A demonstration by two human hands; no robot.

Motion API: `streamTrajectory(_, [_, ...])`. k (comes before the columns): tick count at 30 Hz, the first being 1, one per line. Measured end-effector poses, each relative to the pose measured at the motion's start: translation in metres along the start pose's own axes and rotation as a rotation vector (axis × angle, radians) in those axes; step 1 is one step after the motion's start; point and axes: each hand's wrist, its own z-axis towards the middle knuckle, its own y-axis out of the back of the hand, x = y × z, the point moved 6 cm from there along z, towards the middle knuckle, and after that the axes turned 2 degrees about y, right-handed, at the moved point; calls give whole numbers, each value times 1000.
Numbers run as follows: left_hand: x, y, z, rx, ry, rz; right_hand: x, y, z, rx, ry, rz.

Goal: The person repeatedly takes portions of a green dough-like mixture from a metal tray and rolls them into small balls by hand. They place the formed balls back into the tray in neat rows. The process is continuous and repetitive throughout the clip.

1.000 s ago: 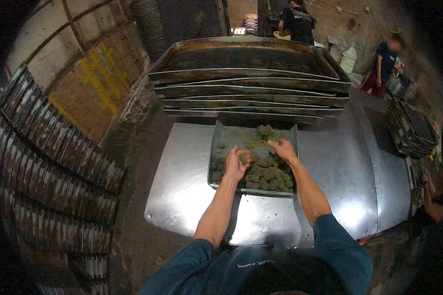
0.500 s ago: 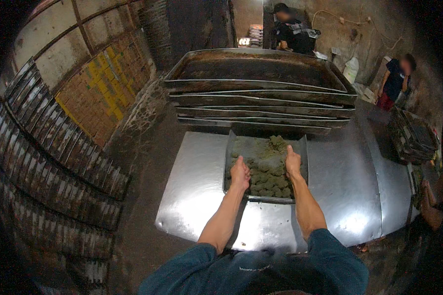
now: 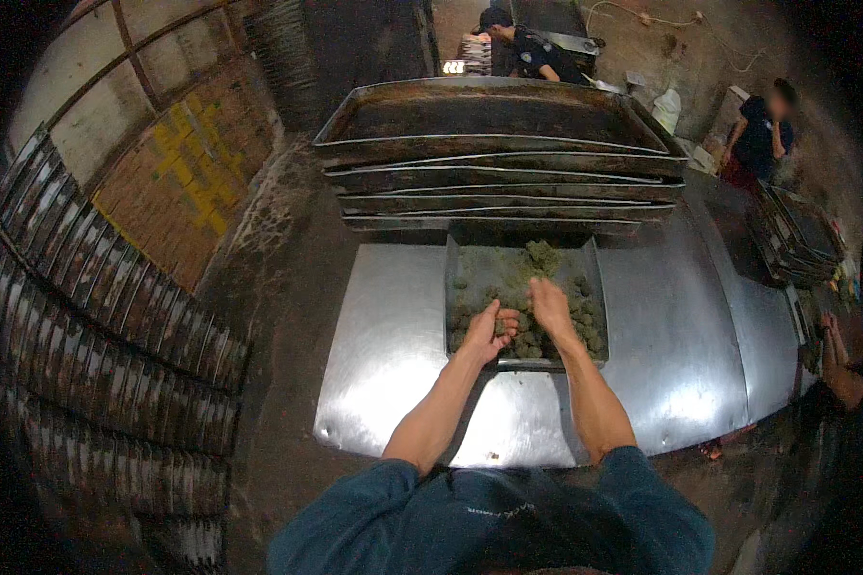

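Observation:
A square metal tray [image 3: 599, 278] holds several rough, greenish balls [image 3: 590, 321] along its front and right side. A larger crumbly green lump [image 3: 542, 254] sits near the tray's back edge. My left hand [image 3: 489, 333] hovers over the front of the tray, palm turned inward, thumb and curved fingers apart. Beside it, slightly farther back, my right hand [image 3: 549, 309] is closed, knuckles up, just in front of the green lump. Whatever it may hold is hidden under the fingers.
The tray rests on a shiny metal tabletop [image 3: 662, 364]. Behind it rises a stack of large dark baking trays [image 3: 508, 153]. Racks of metal trays [image 3: 115, 316] stand at left. One person [image 3: 537, 53] bends at the back; another [image 3: 762, 129] stands at right. A bare arm [image 3: 839, 369] shows at the right edge.
My hands have come closer together; the left has turned and loosened its fingers, while the right has shifted left. The person at the back has bent down. The whole view has shifted slightly.

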Motion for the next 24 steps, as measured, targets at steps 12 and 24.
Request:
streamTrajectory(12, [-14, -48, -13, -23, -93, 24, 92, 4, -42, 68, 634, -605])
streamTrajectory(24, [-7, -43, 2, 27, -127, 34, 19, 26, -29, 39, -128, 748])
